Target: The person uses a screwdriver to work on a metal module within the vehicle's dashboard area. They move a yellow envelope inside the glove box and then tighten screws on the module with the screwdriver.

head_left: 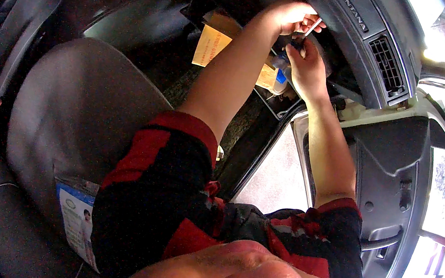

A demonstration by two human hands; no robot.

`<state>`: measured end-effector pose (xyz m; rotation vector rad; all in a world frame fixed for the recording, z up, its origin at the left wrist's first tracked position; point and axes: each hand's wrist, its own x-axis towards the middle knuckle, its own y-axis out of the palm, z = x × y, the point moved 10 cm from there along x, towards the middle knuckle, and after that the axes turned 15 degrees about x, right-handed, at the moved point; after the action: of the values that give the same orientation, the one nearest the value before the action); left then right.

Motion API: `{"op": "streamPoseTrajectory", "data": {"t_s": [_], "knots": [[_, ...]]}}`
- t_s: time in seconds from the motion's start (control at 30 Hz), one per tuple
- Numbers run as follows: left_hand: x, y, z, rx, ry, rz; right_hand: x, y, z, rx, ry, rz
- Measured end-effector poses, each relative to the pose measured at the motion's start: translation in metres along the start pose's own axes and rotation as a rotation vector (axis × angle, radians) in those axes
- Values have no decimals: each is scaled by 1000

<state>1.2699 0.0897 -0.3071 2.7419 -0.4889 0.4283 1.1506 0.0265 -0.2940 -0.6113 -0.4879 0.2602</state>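
The slim rod (313, 27) is white and straight.

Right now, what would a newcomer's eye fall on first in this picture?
Probably the left hand and right hand, close together at the dashboard, with a thin white rod where they nearly meet. Next come the orange-yellow sheet, partly hidden by the left forearm, and the open door at right.

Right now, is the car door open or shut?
Open. The car door stands swung away from the car, and pale ground shows in the gap beside it.
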Motion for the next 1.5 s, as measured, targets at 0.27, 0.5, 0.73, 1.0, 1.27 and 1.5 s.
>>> {"op": "streamPoseTrajectory", "data": {"t_s": [0.27, 0.5, 0.73, 1.0, 1.27, 1.5], "knots": [[-3, 0, -3, 7, -50, -11, 8, 3, -21, 107, 20, 30], [-1, -4, 1, 75, -71, -6, 7, 9, -35, 386, 136, 57], [-3, -1, -4, 72, -39, -19, 5, 10, -41, 505, 180, 103], [-2, -13, -4, 53, 32, -52, 1, 21, -32, 629, 215, 111], [-1, -4, -3, 11, 15, -74, 3, 17, -34, 630, 182, 107], [2, -10, -6, 117, 44, -76, 4, 26, -40, 849, 221, 176]]}}
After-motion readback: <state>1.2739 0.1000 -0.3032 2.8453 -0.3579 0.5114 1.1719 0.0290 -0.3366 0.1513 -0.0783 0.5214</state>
